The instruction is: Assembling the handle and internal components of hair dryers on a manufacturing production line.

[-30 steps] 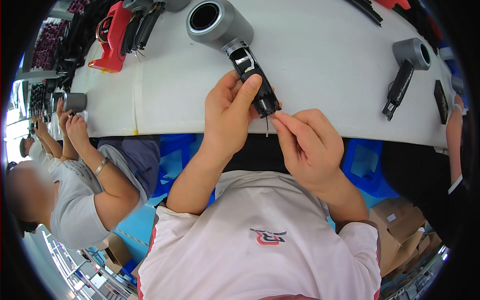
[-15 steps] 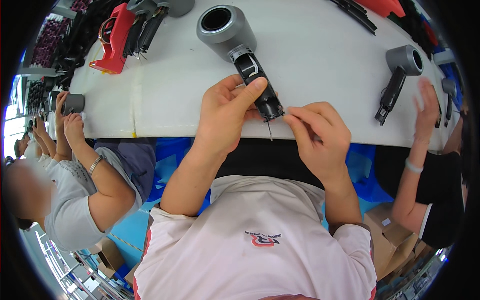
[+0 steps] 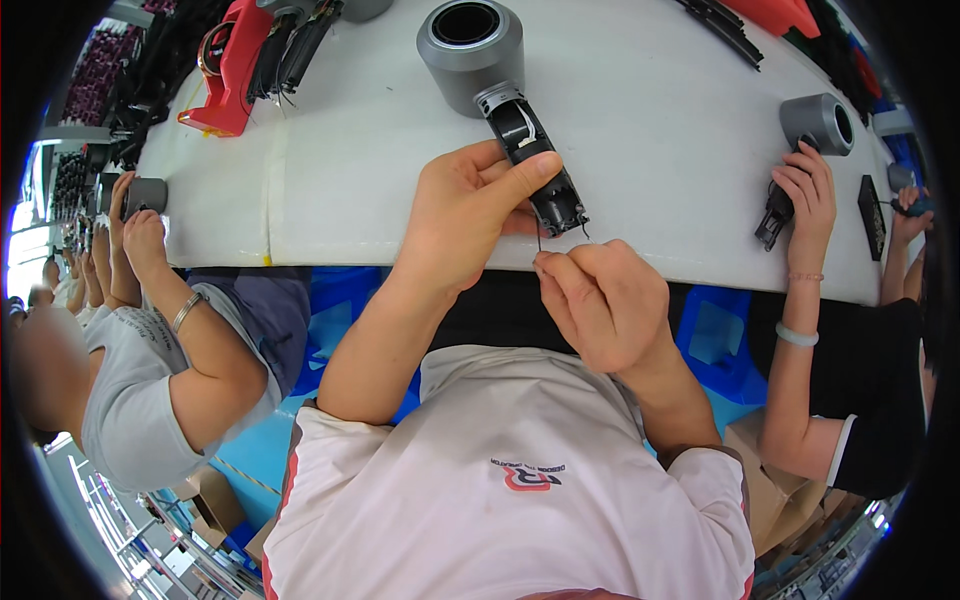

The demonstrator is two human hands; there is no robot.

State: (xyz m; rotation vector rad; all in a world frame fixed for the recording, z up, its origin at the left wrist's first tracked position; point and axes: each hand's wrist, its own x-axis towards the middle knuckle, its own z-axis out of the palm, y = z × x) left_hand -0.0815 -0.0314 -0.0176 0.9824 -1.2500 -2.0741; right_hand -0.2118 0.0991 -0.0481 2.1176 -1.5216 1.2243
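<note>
My left hand [image 3: 468, 205] is wrapped around the black handle of a hair dryer [image 3: 472, 72], thumb lying along its upper side. The dryer has a round grey head pointing away from me, and its handle is uncovered, with a white lead and dark inner parts showing. Thin dark wires stick out of the handle's near end. Below that end, my right hand [image 3: 612, 305] is closed, thumb and forefinger pinching one thin wire [image 3: 539, 238]. The other fingers are curled in.
A red tape dispenser [image 3: 225, 75] stands at the far left beside black handle parts [image 3: 300, 55]. At right, a co-worker's hand [image 3: 808, 195] grips another grey dryer [image 3: 818, 122]. Black strips [image 3: 720, 30] lie at the back. Another person [image 3: 165, 330] works at left.
My right hand has moved left and down from the handle's end corner to a hanging wire. The dryer has shifted slightly right. The co-worker's right-side hand has come onto the other dryer.
</note>
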